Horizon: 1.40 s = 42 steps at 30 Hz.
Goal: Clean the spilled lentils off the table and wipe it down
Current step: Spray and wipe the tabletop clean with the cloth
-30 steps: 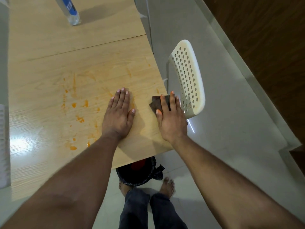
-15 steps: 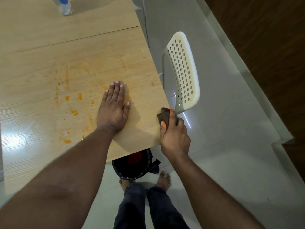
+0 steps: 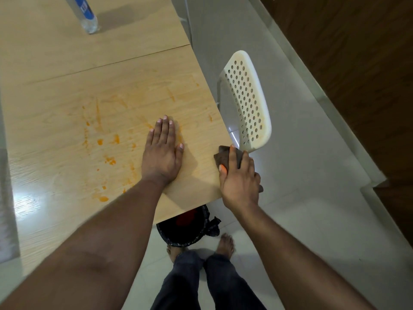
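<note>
Two hands are in view, one cloth, one bottle, one chair and one bin. The left hand (image 3: 162, 153) lies flat on the wooden surface (image 3: 67, 70), palm down, fingers straight and together, pointing away from the person; it holds nothing. The right hand (image 3: 240, 177) grips a dark brown cloth (image 3: 223, 156) at the right edge of the surface, near the front corner, with the index finger stretched along the top of the cloth and the other fingers curled over the edge. The cloth is bunched; its visible part runs lengthwise along the surface edge, away from the person, and a small end shows below the hand. Orange lentil smears (image 3: 105, 151) remain on the surface, left of the left hand, as several separate spots and streaks; fainter streaks lie farther back and toward the right edge. One clear bottle with a blue label (image 3: 86, 14) stands at the far end of the surface. One white perforated chair back (image 3: 248, 101) stands just beside the right edge. One black-lined bin (image 3: 185, 229) sits on the floor below the front edge, by the person's two bare feet.
</note>
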Each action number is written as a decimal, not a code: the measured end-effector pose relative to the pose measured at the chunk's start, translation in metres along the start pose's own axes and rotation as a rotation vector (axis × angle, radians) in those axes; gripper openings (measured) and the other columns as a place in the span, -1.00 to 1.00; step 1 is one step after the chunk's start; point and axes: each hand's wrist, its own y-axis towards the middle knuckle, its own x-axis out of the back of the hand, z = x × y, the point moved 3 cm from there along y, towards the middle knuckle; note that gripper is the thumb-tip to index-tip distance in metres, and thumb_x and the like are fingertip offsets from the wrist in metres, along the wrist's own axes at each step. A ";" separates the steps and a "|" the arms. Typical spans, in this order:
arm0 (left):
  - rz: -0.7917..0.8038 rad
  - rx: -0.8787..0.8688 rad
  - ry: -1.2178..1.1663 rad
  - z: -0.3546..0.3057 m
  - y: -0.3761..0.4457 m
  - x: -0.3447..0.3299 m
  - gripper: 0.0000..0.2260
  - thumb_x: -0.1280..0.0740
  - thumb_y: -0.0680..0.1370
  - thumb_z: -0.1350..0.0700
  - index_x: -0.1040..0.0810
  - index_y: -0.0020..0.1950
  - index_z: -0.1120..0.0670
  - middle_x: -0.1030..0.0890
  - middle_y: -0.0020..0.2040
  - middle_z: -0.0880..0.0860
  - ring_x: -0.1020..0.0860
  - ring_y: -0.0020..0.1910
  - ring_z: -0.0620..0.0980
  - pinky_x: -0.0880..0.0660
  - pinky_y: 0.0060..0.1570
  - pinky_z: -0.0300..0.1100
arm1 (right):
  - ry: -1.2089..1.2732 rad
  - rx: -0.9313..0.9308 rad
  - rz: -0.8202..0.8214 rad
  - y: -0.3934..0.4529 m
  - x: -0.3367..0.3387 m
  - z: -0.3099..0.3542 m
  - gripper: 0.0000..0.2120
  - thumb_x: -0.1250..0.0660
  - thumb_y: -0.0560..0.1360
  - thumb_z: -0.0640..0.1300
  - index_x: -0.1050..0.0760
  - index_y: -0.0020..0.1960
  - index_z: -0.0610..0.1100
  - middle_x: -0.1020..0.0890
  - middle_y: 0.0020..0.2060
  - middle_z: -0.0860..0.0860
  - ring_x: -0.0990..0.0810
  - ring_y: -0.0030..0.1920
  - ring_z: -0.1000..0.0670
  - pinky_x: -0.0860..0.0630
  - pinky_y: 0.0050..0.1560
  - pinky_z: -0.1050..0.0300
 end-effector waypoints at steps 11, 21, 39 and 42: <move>-0.031 0.072 -0.115 0.000 0.046 0.008 -0.27 -0.06 0.59 -0.08 0.00 0.72 0.19 0.07 0.73 0.16 0.12 0.71 0.09 0.12 0.67 0.04 | -0.026 0.159 -0.046 0.128 0.017 0.073 -0.37 0.11 0.71 0.22 0.10 0.71 0.02 0.15 0.70 -0.14 0.05 0.68 -0.28 -0.24 0.52 -0.34; -0.063 0.264 -0.050 0.053 0.144 0.030 -0.35 0.02 0.75 -0.16 0.05 0.72 0.18 0.08 0.73 0.15 0.14 0.71 0.08 0.15 0.67 0.03 | -0.029 0.332 0.021 0.135 0.022 0.061 -0.38 0.06 0.73 0.18 0.06 0.72 -0.01 0.11 0.71 -0.03 0.10 0.69 -0.22 -0.26 0.55 -0.27; -0.115 0.316 -0.030 0.058 0.151 0.026 -0.33 0.10 0.72 -0.22 0.02 0.73 0.16 0.06 0.74 0.12 0.15 0.71 0.03 0.06 0.67 0.07 | -0.028 0.426 -0.003 0.229 0.043 0.112 -0.37 0.12 0.72 0.18 0.03 0.72 -0.06 0.10 0.71 -0.10 0.02 0.68 -0.25 -0.23 0.58 -0.28; -0.122 0.312 -0.026 0.058 0.151 0.026 -0.33 0.08 0.73 -0.21 0.01 0.72 0.17 0.04 0.73 0.12 0.14 0.71 0.03 0.05 0.67 0.08 | -0.070 0.447 -0.068 0.268 0.046 0.137 -0.36 0.14 0.72 0.17 0.00 0.71 -0.10 0.03 0.71 -0.15 0.10 0.69 -0.23 -0.07 0.62 -0.32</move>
